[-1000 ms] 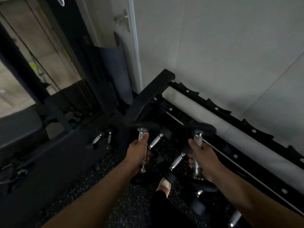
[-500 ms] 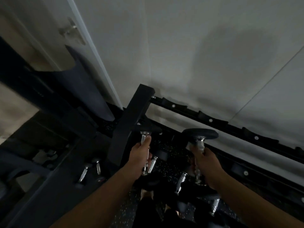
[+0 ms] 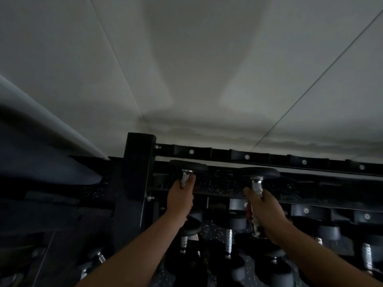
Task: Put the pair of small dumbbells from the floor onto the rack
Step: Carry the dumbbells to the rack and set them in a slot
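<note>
Progress: we judge the lift done, since we hold both small dumbbells off the floor and up at the top tier of the rack (image 3: 246,157); setting them into the cradles is left, and we cannot tell whether either far head touches a rail yet.
Post: the rack's upright (image 3: 136,175) at the left is a square black metal tube with bolts along its side.
Left hand: our left hand (image 3: 180,200) is wrapped in a fist around the handle of the left dumbbell (image 3: 187,167), just right of the post.
Left dumbbell: it points away from us, a round matte black head at the far end and a ridged, shiny chrome handle below it.
Right hand: our right hand (image 3: 266,212) is curled tight around the handle of the right dumbbell (image 3: 258,172).
Right dumbbell: same make, with a flat black disc head near the far rail.
Far rail: black, with scalloped cradles and pale rivets, running off to the right.
Lower tier: other dumbbells (image 3: 229,241) sit there, chrome and black.
Wall: the wall (image 3: 207,69) is pale, smooth panels with thin seams.
</note>
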Tool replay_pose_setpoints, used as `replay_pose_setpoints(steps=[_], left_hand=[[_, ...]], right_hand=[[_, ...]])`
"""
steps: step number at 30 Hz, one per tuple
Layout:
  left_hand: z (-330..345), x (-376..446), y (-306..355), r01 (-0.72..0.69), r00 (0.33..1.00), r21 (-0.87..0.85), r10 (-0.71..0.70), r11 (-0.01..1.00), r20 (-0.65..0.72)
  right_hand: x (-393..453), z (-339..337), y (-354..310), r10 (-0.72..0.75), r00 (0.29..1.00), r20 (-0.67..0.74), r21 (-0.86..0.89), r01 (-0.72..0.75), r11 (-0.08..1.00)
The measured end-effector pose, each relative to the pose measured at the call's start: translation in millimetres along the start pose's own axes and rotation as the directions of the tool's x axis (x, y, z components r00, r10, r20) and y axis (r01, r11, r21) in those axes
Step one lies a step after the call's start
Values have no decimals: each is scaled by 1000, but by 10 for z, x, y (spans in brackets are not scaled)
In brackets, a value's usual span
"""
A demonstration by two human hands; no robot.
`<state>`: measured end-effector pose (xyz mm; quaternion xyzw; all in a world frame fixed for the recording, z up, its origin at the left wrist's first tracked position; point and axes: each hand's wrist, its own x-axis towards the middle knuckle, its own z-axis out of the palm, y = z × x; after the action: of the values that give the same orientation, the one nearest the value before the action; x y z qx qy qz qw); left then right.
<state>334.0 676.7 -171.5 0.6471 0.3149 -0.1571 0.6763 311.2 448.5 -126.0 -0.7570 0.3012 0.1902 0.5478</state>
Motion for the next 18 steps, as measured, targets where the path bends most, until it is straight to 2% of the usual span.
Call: replay_pose_setpoints(steps=[9, 18], left_hand=[[108, 562, 219, -20, 999, 98, 23, 995, -35], [315, 774, 176, -3, 997, 167, 16, 986, -81]], right_hand=[[246, 180, -168, 44, 997, -69, 79, -39, 996], [404, 243, -190, 55, 993, -100, 67, -49, 997]])
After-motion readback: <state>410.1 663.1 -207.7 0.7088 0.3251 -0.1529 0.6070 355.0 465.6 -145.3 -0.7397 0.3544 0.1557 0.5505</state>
